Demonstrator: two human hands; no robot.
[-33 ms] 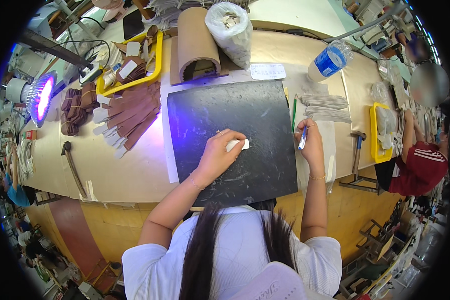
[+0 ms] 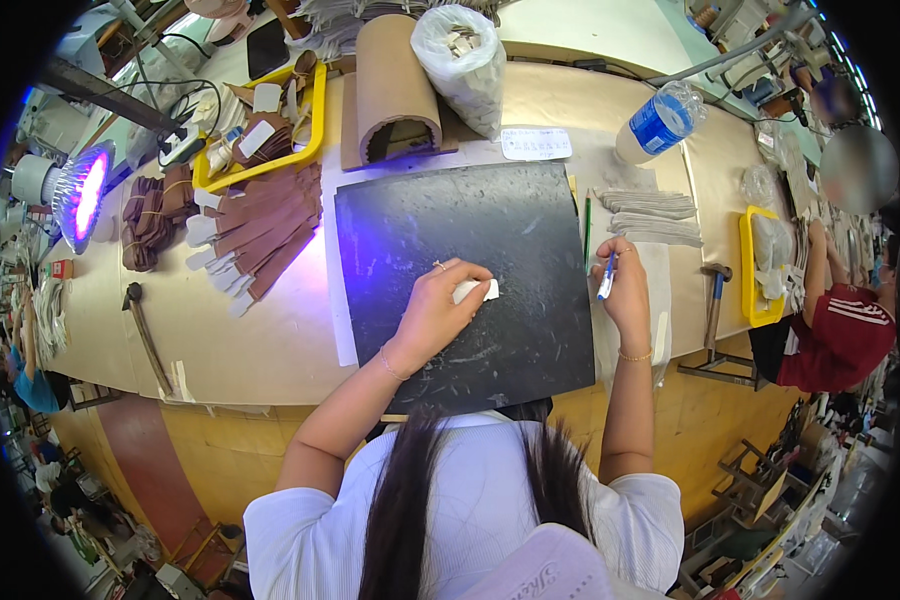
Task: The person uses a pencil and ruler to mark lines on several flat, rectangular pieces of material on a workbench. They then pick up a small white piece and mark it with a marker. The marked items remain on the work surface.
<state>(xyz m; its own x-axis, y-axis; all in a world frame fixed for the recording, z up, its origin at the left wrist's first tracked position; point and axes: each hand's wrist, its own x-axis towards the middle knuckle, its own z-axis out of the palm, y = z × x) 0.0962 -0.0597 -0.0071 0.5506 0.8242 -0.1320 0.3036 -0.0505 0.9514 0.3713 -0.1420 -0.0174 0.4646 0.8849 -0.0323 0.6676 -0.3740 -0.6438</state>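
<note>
On black mat (image 2: 470,260): left hand (image 2: 440,310), white piece (image 2: 476,291).

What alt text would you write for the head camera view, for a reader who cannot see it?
A person's left hand presses a small white piece onto a dark square cutting mat, while the right hand holds a blue pen at the mat's right edge. Brown leather strips lie to the left on the tan workbench.
</note>
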